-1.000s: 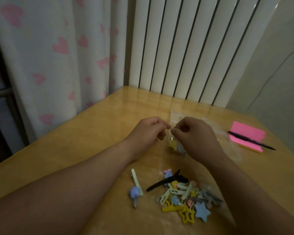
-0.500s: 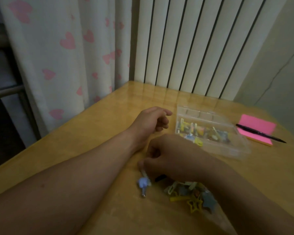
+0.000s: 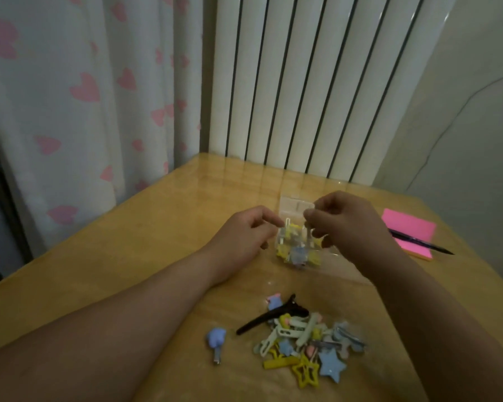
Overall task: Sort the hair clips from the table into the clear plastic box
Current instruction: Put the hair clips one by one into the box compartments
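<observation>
The clear plastic box (image 3: 295,205) stands mid-table with several yellow, white and blue clips (image 3: 295,252) inside. My right hand (image 3: 349,227) hovers over the box, its fingers pinching a pale cream hair clip (image 3: 309,232) that is mostly hidden. My left hand (image 3: 249,237) sits at the box's left edge, loosely curled, its thumb tip by a white clip standing in the box. Nearer me lies a pile of loose hair clips (image 3: 305,343), with a long black clip (image 3: 269,316) on top. A blue rounded clip (image 3: 215,339) lies apart to the left.
A pink sticky-note pad (image 3: 408,229) with a black pen (image 3: 418,245) across it lies at the right of the wooden table (image 3: 145,256). A heart-print curtain (image 3: 79,111) hangs left, and a white radiator (image 3: 302,82) stands behind the table's far edge.
My right hand took the cream clip from beside the blue one and carried it up over the box. My left hand shifted slightly toward the box's left edge.
</observation>
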`<move>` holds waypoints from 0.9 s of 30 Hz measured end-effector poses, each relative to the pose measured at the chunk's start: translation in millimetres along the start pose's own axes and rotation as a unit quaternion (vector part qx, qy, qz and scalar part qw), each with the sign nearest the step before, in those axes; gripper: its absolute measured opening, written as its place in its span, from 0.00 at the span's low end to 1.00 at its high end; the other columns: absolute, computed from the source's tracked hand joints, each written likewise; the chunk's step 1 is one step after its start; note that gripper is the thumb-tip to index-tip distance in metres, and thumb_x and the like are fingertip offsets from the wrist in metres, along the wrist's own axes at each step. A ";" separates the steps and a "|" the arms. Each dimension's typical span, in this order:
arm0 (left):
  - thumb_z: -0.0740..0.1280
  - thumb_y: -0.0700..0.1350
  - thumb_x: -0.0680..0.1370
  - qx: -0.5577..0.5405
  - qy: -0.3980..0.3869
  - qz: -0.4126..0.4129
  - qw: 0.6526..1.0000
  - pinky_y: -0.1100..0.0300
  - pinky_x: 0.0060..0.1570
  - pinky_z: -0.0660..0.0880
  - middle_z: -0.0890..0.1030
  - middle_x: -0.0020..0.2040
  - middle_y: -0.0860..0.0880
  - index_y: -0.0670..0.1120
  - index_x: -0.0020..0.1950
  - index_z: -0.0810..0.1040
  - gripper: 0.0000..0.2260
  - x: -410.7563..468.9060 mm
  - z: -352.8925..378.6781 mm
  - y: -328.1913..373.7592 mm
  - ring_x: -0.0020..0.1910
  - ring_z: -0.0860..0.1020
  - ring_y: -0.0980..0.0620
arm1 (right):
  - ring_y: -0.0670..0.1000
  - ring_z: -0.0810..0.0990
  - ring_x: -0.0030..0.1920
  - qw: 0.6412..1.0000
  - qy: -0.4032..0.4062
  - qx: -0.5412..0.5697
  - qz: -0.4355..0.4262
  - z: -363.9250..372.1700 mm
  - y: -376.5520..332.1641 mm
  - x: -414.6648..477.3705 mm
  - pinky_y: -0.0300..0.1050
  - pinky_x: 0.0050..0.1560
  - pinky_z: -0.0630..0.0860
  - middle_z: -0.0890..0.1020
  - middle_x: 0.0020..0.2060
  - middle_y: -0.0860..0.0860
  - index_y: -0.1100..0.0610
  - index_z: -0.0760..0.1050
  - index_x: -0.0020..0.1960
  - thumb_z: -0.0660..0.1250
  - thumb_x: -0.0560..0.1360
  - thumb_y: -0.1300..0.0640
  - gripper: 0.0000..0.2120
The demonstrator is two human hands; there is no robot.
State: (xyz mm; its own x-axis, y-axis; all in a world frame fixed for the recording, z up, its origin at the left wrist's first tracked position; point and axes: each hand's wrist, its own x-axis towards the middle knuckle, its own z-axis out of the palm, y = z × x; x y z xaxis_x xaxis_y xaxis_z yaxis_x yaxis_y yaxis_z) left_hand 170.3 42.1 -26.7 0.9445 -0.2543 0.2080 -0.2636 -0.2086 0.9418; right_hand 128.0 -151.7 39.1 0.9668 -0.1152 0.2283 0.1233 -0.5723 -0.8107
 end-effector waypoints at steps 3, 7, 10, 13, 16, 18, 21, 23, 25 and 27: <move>0.69 0.43 0.82 0.042 -0.017 0.022 0.999 0.60 0.43 0.74 0.82 0.39 0.51 0.48 0.50 0.86 0.06 -1.1 4.6 -2.6 0.38 0.77 0.56 | 0.54 0.86 0.40 0.999 0.019 -0.016 0.031 -12.7 22.3 8.6 0.53 0.40 0.84 0.87 0.41 0.55 0.57 0.78 0.54 0.74 0.79 0.58 0.07; 0.69 0.43 0.82 0.057 -0.016 0.032 0.998 0.57 0.44 0.73 0.81 0.37 0.50 0.49 0.48 0.86 0.06 -0.4 4.9 -3.8 0.37 0.77 0.55 | 0.49 0.86 0.38 0.998 0.017 -0.065 0.017 -3.4 32.6 10.5 0.50 0.40 0.83 0.87 0.41 0.51 0.53 0.79 0.52 0.76 0.78 0.56 0.07; 0.69 0.43 0.82 0.061 -0.017 0.036 0.997 0.56 0.45 0.75 0.82 0.38 0.50 0.50 0.48 0.86 0.07 -1.4 6.0 -3.5 0.38 0.78 0.56 | 0.48 0.86 0.38 0.995 0.011 -0.100 -0.003 9.6 33.5 11.0 0.52 0.43 0.84 0.87 0.39 0.50 0.52 0.80 0.49 0.77 0.77 0.55 0.06; 0.69 0.43 0.81 0.062 -0.018 0.042 0.997 0.55 0.46 0.75 0.83 0.41 0.46 0.50 0.49 0.86 0.06 -1.7 6.0 -3.1 0.40 0.78 0.55 | 0.49 0.85 0.38 0.989 0.008 -0.150 -0.018 20.0 35.5 12.6 0.56 0.45 0.84 0.86 0.39 0.49 0.49 0.80 0.46 0.78 0.74 0.51 0.06; 0.69 0.43 0.81 0.059 -0.020 0.044 0.997 0.54 0.45 0.75 0.83 0.41 0.44 0.50 0.48 0.86 0.06 -1.9 6.3 -3.7 0.40 0.78 0.54 | 0.46 0.83 0.39 0.982 0.005 -0.187 -0.012 25.6 36.1 13.4 0.54 0.44 0.84 0.83 0.41 0.46 0.47 0.80 0.45 0.77 0.75 0.49 0.06; 0.69 0.43 0.81 0.058 -0.022 0.047 0.997 0.54 0.45 0.75 0.83 0.41 0.44 0.51 0.48 0.86 0.07 -2.3 6.3 -4.1 0.39 0.78 0.54 | 0.45 0.82 0.40 0.979 0.005 -0.204 -0.014 27.8 37.0 13.3 0.53 0.44 0.84 0.83 0.42 0.45 0.47 0.80 0.46 0.76 0.75 0.49 0.05; 0.68 0.43 0.81 0.058 -0.026 0.049 0.997 0.55 0.45 0.75 0.84 0.43 0.42 0.52 0.48 0.86 0.07 -2.0 5.6 -4.6 0.39 0.78 0.54 | 0.44 0.81 0.41 0.977 0.012 -0.212 -0.020 28.1 37.8 12.5 0.52 0.45 0.83 0.83 0.44 0.44 0.46 0.81 0.47 0.75 0.76 0.47 0.05; 0.68 0.43 0.81 0.053 -0.027 0.052 0.997 0.53 0.45 0.75 0.83 0.43 0.40 0.52 0.48 0.86 0.08 -1.5 5.2 -4.9 0.40 0.78 0.52 | 0.44 0.82 0.42 0.978 0.015 -0.207 -0.021 26.6 37.6 11.8 0.53 0.46 0.84 0.83 0.44 0.44 0.46 0.82 0.47 0.74 0.76 0.47 0.04; 0.68 0.43 0.81 0.048 -0.028 0.049 0.997 0.52 0.45 0.75 0.83 0.44 0.40 0.52 0.48 0.87 0.09 -0.7 4.9 -6.2 0.40 0.78 0.51 | 0.45 0.82 0.42 0.980 0.014 -0.199 -0.024 24.9 36.7 10.7 0.54 0.46 0.84 0.83 0.43 0.44 0.46 0.82 0.48 0.73 0.77 0.48 0.03; 0.68 0.42 0.81 0.043 -0.026 0.043 0.998 0.53 0.45 0.76 0.84 0.44 0.40 0.52 0.48 0.87 0.09 -0.9 4.8 -6.2 0.40 0.78 0.52 | 0.45 0.82 0.43 0.981 0.013 -0.192 -0.040 22.6 34.8 9.1 0.52 0.47 0.84 0.83 0.43 0.45 0.48 0.82 0.49 0.73 0.78 0.50 0.03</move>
State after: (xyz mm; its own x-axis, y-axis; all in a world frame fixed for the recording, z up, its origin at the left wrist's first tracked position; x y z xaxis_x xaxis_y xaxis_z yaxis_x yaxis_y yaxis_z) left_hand 170.2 39.1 -34.0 0.9067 -0.3225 0.2719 -0.3620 -0.2641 0.8940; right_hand 146.1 -154.3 0.7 0.9508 -0.0759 0.3003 0.0996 -0.8431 -0.5284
